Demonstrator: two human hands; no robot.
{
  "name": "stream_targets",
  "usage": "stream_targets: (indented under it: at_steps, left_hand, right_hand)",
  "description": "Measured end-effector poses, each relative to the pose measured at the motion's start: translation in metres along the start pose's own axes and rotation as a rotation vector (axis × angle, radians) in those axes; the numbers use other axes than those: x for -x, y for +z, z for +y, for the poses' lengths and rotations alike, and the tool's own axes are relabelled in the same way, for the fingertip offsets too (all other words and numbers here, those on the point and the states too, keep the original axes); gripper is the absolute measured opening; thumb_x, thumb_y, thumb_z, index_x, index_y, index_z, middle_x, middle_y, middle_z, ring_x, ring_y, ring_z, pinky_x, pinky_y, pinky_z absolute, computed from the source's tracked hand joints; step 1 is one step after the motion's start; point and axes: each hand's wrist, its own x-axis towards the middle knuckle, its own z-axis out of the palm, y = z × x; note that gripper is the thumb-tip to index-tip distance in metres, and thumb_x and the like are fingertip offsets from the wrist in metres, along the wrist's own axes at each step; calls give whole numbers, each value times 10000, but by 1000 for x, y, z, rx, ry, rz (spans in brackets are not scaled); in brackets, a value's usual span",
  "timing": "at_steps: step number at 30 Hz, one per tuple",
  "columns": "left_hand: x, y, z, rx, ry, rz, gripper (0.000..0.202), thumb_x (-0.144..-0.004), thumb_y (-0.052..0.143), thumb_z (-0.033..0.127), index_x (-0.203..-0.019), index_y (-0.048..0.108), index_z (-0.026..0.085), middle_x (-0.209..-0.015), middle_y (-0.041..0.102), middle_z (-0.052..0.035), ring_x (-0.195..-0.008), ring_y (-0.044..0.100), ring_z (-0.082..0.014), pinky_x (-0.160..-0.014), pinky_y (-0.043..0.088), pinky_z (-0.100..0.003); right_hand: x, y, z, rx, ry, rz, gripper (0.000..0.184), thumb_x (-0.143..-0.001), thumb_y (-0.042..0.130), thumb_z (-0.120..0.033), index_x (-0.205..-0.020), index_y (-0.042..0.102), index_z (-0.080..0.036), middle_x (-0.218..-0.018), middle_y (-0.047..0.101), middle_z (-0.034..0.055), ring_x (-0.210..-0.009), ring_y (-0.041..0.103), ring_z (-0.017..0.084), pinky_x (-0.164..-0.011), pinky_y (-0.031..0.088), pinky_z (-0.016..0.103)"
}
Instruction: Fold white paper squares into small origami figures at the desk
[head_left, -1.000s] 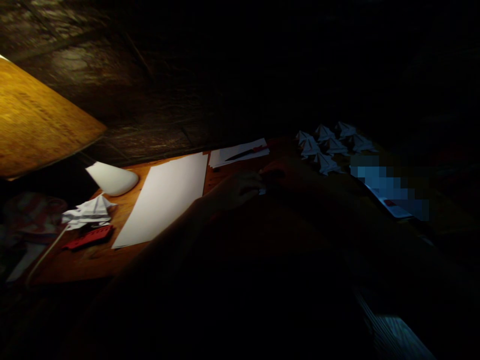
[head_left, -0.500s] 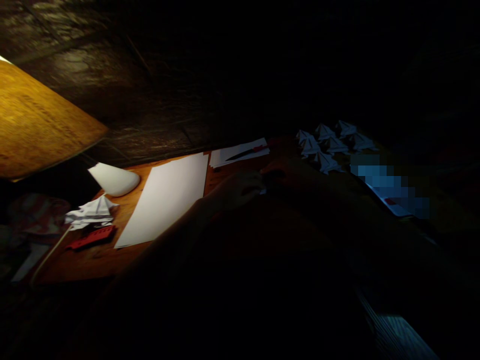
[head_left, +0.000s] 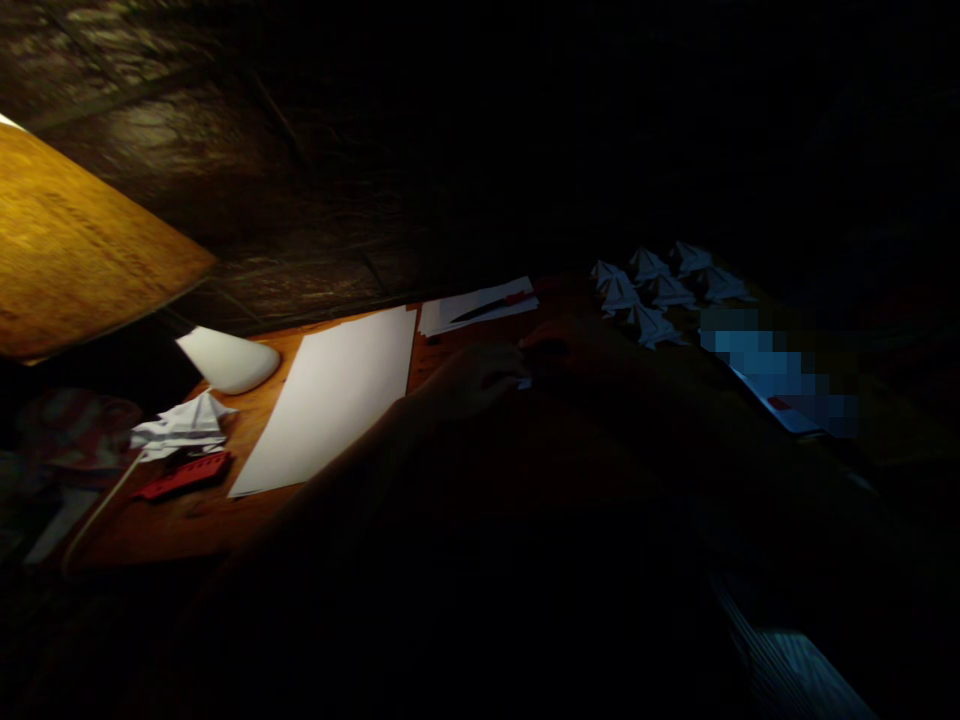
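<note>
The scene is very dark. My left hand (head_left: 469, 380) lies on the wooden table (head_left: 187, 520) near the middle, fingers curled round a small pale scrap of paper (head_left: 525, 382) at its fingertips. My right hand (head_left: 577, 345) is a dim shape just right of it, fingers bent toward the same scrap; its grip is lost in shadow. A large white sheet (head_left: 330, 400) lies to the left of my hands. A knife with a red handle (head_left: 491, 305) rests on smaller white sheets (head_left: 472, 305) behind them.
Several folded paper figures (head_left: 660, 290) sit at the back right. A white lamp head (head_left: 225, 360), a crumpled folded paper (head_left: 180, 425) and a red flat item (head_left: 184, 475) lie at the left. A blurred blue patch (head_left: 780, 375) lies right. A yellow-brown surface (head_left: 67, 250) fills the upper left.
Almost nothing differs; the view has shifted very slightly and both hands stay at the same spot.
</note>
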Motion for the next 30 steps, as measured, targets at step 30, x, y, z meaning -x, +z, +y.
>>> stream_targets:
  at_steps: [30]
  left_hand:
    - [1, -2, 4, 18, -5, 1, 358, -865, 504, 89, -1068, 728, 281, -1197, 705, -56, -1164, 651, -229, -1019, 509, -454]
  right_hand:
    - [1, -5, 9, 6, -70, -74, 385, -782, 727, -205, -1148, 778, -315, -1245, 744, 7, -1166, 679, 248, -1051, 482, 416]
